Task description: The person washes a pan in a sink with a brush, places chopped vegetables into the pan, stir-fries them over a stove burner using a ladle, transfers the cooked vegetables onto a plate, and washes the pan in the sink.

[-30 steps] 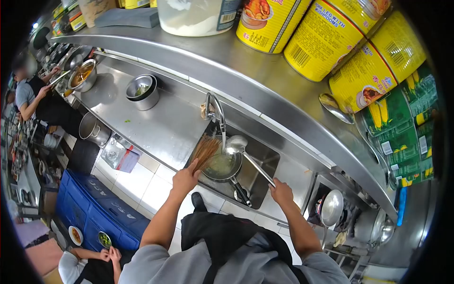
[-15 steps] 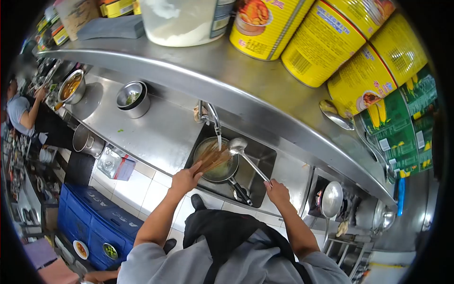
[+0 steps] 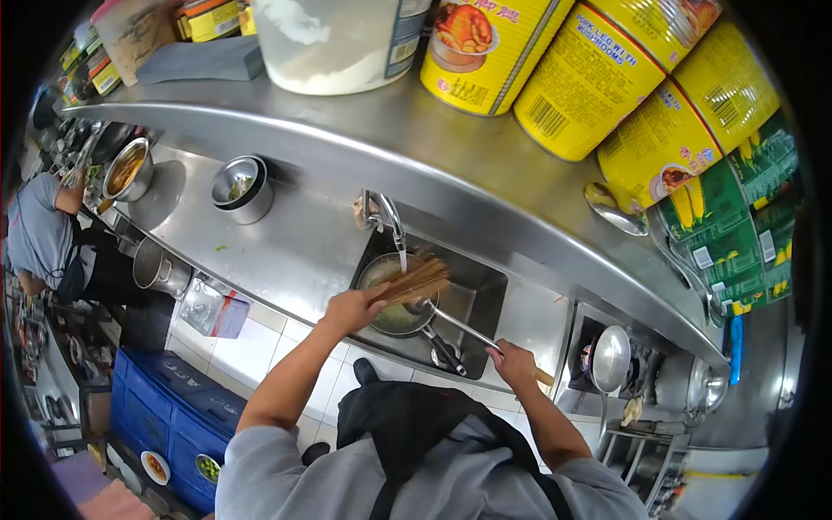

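My left hand [image 3: 350,310] is closed around the base of a bamboo brush [image 3: 416,281], whose bristles fan out to the right over a pan [image 3: 399,321]. The pan sits in the sink [image 3: 481,299], its black handle pointing down and right, with cloudy liquid inside. Water runs from the faucet [image 3: 392,217] toward the pan. My right hand [image 3: 515,360] grips a ladle [image 3: 464,324] by its handle. The ladle's bowl is at the pan's right side, mostly hidden behind the bristles.
Nested metal bowls [image 3: 243,189] stand on the counter [image 3: 282,234] left of the sink. Above runs a shelf [image 3: 347,130] with yellow cans [image 3: 572,78] and a white tub [image 3: 334,43]. A wok [image 3: 610,359] is at the right. A co-worker [image 3: 52,230] stands far left.
The brush has swung from the pan's left side across to its right. The ladle's bowl has dropped from beside the faucet stream to lower by the pan. The co-worker at left has turned and bent.
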Demonstrator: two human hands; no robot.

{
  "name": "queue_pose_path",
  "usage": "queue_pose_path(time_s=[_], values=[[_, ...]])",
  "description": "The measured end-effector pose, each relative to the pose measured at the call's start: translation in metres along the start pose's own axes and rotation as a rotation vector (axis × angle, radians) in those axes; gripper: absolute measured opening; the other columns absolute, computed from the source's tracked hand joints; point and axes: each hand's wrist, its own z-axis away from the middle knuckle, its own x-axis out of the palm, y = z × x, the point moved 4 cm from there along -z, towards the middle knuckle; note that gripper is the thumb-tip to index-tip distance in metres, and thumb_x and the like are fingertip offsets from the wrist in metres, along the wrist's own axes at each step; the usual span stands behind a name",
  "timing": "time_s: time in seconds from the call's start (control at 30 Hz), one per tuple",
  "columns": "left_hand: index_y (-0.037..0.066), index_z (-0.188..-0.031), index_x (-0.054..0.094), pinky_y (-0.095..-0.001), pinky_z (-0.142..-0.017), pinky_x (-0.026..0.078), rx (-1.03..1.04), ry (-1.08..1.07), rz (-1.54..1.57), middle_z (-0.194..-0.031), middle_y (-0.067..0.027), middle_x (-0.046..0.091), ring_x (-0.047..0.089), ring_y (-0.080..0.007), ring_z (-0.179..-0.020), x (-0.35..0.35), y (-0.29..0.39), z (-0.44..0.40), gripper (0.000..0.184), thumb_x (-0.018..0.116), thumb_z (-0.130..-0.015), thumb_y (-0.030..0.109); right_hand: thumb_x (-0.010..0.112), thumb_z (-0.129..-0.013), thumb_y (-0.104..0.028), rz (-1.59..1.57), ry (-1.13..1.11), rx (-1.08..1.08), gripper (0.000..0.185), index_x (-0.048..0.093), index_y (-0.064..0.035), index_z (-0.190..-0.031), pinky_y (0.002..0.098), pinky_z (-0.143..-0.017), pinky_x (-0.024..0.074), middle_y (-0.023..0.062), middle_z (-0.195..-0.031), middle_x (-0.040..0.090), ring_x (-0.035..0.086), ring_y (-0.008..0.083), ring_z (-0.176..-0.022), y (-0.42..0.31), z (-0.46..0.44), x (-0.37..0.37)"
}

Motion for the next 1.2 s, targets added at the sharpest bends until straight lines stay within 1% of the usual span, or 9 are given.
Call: queue_pose_path(time_s=[0.17,0.4,0.57,0.7,0.77,0.8,1.0,1.1,1.2], values=[[0.027,-0.141,0.056,-0.0476,-0.093,0.052,0.085,-0.023,0.06,-0.119,-0.0168,0.069,0.065,-0.0403,-0.106,0.035,-0.099,-0.065,0.051,0.059,-0.094,0.048,0.066,-0.09,-0.048,-0.024,0.089,-0.087,0.036,0.067,-0.0126,-0.095,0.0451,-0.06,0.0527,0.0094,-0.075,0.068,0.068,0.0328,-0.068,0.0,-0.001,0.003],[0.03,-0.138,0.059,-0.0448,-0.091,0.053,0.188,-0.092,-0.029,-0.119,-0.0145,0.069,0.066,-0.0372,-0.105,-0.031,-0.023,-0.029,0.046,0.059,-0.095,0.045,0.07,-0.087,-0.046,0.025,0.207,-0.12,0.033,0.07,-0.0142,-0.097,0.0434,-0.06,0.0527,0.0072,-0.077,0.069,0.068,0.0305,-0.068,0.009,0.006,0.001],[0.032,-0.14,0.056,-0.046,-0.087,0.054,0.131,-0.021,-0.06,-0.113,-0.0146,0.07,0.067,-0.0376,-0.101,-0.017,-0.071,-0.04,0.047,0.059,-0.095,0.044,0.072,-0.086,-0.045,0.005,0.24,-0.149,0.033,0.071,-0.0146,-0.099,0.0421,-0.06,0.0531,0.006,-0.077,0.069,0.068,0.0296,-0.068,0.018,0.013,0.014],[0.034,-0.14,0.055,-0.0473,-0.08,0.054,0.201,0.016,-0.23,-0.101,-0.0153,0.072,0.067,-0.0375,-0.093,-0.046,-0.026,-0.009,0.047,0.06,-0.094,0.04,0.073,-0.086,-0.045,-0.132,0.278,-0.117,0.032,0.073,-0.0135,-0.094,0.0423,-0.06,0.0532,0.0071,-0.074,0.068,0.067,0.0294,-0.067,0.024,0.023,0.02],[0.035,-0.14,0.056,-0.0485,-0.076,0.053,0.345,0.112,-0.058,-0.095,-0.0162,0.071,0.067,-0.0376,-0.089,-0.014,-0.034,-0.021,0.046,0.061,-0.094,0.039,0.073,-0.086,-0.044,-0.267,0.316,-0.096,0.033,0.074,-0.0123,-0.094,0.0421,-0.062,0.054,0.0087,-0.079,0.07,0.068,0.0305,-0.069,0.015,0.016,0.017],[0.035,-0.139,0.056,-0.0491,-0.076,0.053,0.232,0.039,-0.167,-0.094,-0.0175,0.071,0.067,-0.0385,-0.088,-0.007,-0.042,-0.03,0.046,0.061,-0.094,0.04,0.072,-0.086,-0.046,-0.311,0.372,-0.083,0.036,0.074,-0.0133,-0.099,0.0408,-0.065,0.0556,0.0083,-0.085,0.073,0.069,0.0312,-0.074,0.016,0.015,0.025],[0.029,-0.136,0.061,-0.0445,-0.081,0.055,0.17,0.156,-0.094,-0.104,-0.0166,0.073,0.069,-0.0374,-0.095,-0.003,-0.057,-0.012,0.049,0.071,-0.089,0.029,0.067,-0.091,-0.046,-0.26,0.312,0.048,0.033,0.072,-0.0143,-0.098,0.0432,-0.062,0.0551,0.0064,-0.084,0.072,0.069,0.0312,-0.072,0.031,0.023,0.014],[0.025,-0.133,0.065,-0.0401,-0.079,0.056,0.389,0.203,0.066,-0.103,-0.0165,0.072,0.07,-0.0345,-0.092,-0.022,-0.031,0.015,0.049,0.076,-0.086,0.022,0.064,-0.093,-0.049,-0.256,0.177,0.094,0.036,0.07,-0.0131,-0.096,0.047,-0.063,0.0546,0.0105,-0.077,0.071,0.068,0.0352,-0.07,0.021,0.022,0.014],[0.026,-0.134,0.063,-0.0418,-0.079,0.055,0.148,0.185,0.094,-0.109,-0.0167,0.071,0.069,-0.0361,-0.094,0.021,-0.054,0.002,0.044,0.071,-0.091,0.03,0.064,-0.094,-0.047,-0.357,0.115,0.068,0.039,0.066,-0.0082,-0.094,0.0491,-0.062,0.0519,0.016,-0.073,0.067,0.067,0.0398,-0.069,0.007,0.02,0.038]])
